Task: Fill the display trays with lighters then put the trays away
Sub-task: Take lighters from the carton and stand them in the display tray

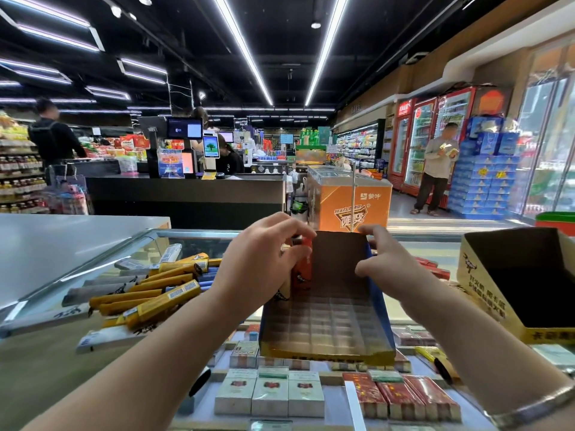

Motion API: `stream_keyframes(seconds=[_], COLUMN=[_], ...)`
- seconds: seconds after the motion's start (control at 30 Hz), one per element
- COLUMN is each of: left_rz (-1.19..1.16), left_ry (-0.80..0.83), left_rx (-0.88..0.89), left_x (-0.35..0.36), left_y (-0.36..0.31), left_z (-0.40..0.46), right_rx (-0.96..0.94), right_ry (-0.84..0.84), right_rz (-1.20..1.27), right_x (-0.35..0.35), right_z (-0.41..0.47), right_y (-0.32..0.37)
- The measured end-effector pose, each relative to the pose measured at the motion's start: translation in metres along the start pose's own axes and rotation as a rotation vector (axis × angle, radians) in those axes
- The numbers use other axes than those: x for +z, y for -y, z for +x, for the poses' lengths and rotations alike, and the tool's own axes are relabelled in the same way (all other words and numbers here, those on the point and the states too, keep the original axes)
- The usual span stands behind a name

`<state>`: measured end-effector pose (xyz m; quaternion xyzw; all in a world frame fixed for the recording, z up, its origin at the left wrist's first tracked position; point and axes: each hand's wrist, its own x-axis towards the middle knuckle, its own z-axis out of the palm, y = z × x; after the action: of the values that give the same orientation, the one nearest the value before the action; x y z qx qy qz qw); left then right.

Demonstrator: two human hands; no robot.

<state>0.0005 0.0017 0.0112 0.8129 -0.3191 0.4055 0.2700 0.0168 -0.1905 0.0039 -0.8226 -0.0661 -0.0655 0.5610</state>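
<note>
Lighters (301, 269), orange ones standing upright with their long axis vertical, are sitting at the far-left corner of the display tray (326, 318), and the left hand (264, 262) is curling its fingers around them, to the left of the tray's back wall. Along the tray (its gridded floor looking otherwise unfilled), the empty slots are lying right of and nearer than those lighters. Right of the tray, the right hand (385, 262) is pinching the blue side wall, thumb inside, steadying it; the left hand is plainly nearer the lighters.
</note>
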Motion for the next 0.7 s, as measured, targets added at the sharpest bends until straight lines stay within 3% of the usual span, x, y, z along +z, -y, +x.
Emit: stream_keyframes(seconds=[0.37, 0.5, 0.7], left_rz=[0.216, 0.155, -0.136], left_ry=[0.024, 0.106, 0.284], left_rx=[0.073, -0.011, -0.282], left_x=[0.007, 0.009, 0.008], left_y=[0.006, 0.012, 0.021], left_z=[-0.002, -0.003, -0.003], right_rx=[-0.017, -0.005, 0.003], right_ry=[-0.013, 0.007, -0.011], right_rz=[-0.095, -0.112, -0.094], right_x=[-0.002, -0.003, -0.005], right_z=[0.0, 0.001, 0.002], right_y=[0.001, -0.001, 0.0])
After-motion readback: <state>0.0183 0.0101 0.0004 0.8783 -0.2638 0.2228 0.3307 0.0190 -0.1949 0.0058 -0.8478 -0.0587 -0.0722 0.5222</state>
